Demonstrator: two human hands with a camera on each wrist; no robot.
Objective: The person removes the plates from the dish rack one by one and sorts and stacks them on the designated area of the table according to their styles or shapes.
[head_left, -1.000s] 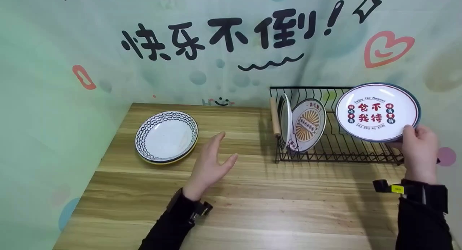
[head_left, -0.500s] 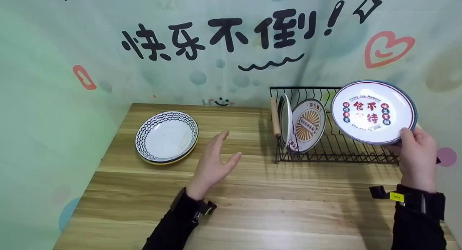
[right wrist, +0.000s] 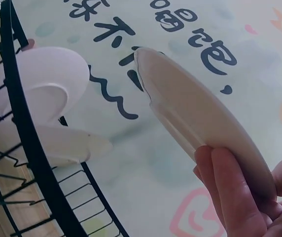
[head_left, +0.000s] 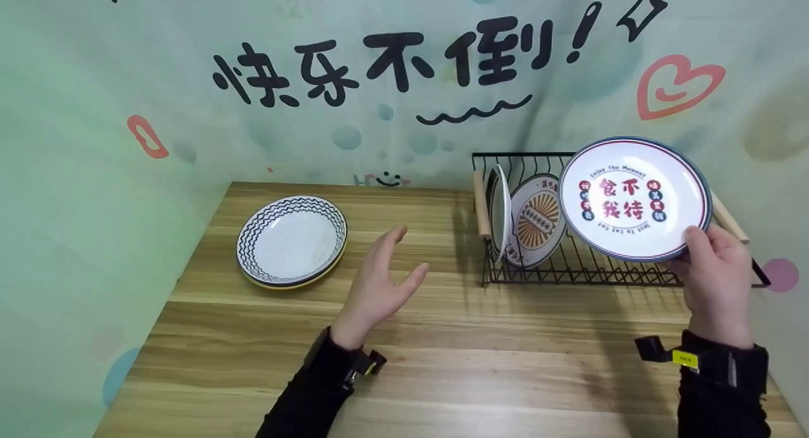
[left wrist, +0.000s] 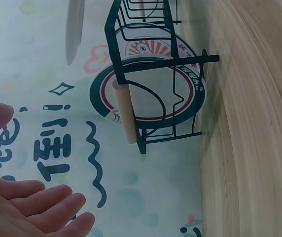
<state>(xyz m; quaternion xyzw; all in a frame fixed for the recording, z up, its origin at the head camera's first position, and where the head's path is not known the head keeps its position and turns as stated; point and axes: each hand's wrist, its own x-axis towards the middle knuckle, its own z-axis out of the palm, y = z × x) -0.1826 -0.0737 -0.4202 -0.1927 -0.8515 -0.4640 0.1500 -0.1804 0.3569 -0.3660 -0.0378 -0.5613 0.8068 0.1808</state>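
Observation:
Held above the right part of the rack is a white plate [head_left: 632, 236] with a blue rim and red Chinese lettering. My right hand [head_left: 720, 280] pinches its lower right edge, thumb on the face and fingers [right wrist: 232, 192] underneath. A black wire dish rack [head_left: 588, 277] with wooden handles stands at the back of the table. Upright in its left end are a plate seen nearly edge-on [head_left: 500, 213] and a plate with an orange sunburst [head_left: 537, 220]. My left hand [head_left: 376, 289] hovers over the table, fingers spread, holding nothing.
A white dish with a black wavy border [head_left: 292, 245] lies at the left on another yellow-edged dish. The wooden table [head_left: 442, 362] meets a printed cloth backdrop [head_left: 303, 141] behind the rack.
My right hand has drawn the lettered plate left and slightly toward me, so it now overlaps the sunburst plate's edge in view. My left hand has shifted slightly right.

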